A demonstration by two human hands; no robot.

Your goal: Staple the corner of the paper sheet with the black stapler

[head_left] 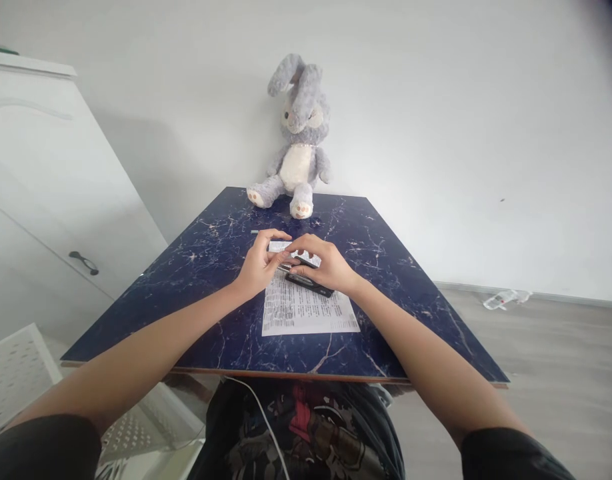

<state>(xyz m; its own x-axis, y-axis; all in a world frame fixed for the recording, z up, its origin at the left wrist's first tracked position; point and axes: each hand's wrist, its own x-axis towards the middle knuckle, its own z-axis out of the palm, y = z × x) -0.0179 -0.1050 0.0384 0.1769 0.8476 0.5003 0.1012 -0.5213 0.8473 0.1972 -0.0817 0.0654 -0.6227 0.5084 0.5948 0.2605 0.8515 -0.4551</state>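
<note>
A black stapler (310, 285) lies at a slant over a printed sheet of paper (306, 315), its upper part lifted from the base and a silver strip showing at its left end. My right hand (327, 263) curls over the stapler from the right, fingers and thumb gripping it. From the other side my left hand (259, 265) bends its fingers and thumb round the stapler's left end. The two hands' fingertips meet there, and what lies between the left fingers is too small to make out.
The blue marbled table (196, 267) carries a grey plush rabbit (299, 160) at its far edge. Near my left hand lies a small pale strip (255, 232). A white cabinet (51, 180) stands left. Clear plastic packaging (506, 299) lies on the floor at right.
</note>
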